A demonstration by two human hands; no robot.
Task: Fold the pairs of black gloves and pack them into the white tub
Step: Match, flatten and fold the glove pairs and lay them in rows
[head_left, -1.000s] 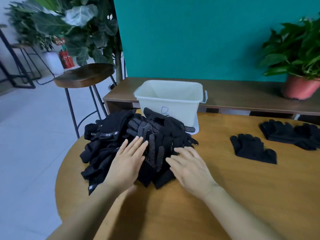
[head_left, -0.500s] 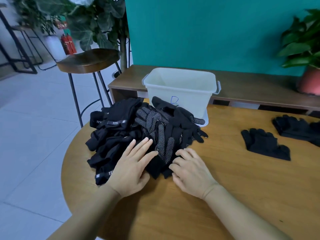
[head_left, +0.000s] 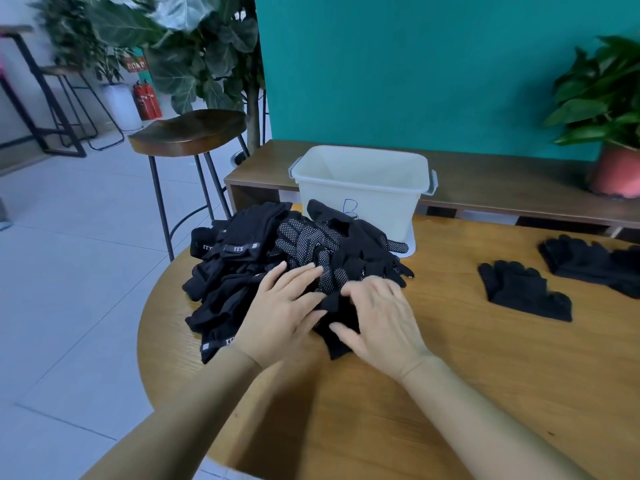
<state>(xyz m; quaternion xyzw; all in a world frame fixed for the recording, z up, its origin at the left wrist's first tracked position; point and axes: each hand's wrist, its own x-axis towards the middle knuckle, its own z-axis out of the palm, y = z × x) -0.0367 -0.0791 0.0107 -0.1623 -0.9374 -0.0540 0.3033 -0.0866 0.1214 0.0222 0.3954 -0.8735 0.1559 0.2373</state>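
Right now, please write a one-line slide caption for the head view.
Left hand and right hand rest on a pile of black gloves before the white tub.

Bright, even light from left — soft, short shadows on worktop [head_left: 485, 375]; sheen on stool seat [head_left: 188, 133]; wide-angle bowing at edges, mild softness.

A: Background?
B: Round wooden table [head_left: 485, 393]. Dark stool [head_left: 188, 133] to its left. Low wooden bench [head_left: 502, 181] behind, against teal wall [head_left: 415, 64].
A: Plants?
B: Red-potted plant [head_left: 614, 171] on bench, right end. Big-leaf plant [head_left: 194, 46] behind stool, red fire extinguishers [head_left: 147, 100] beside it.
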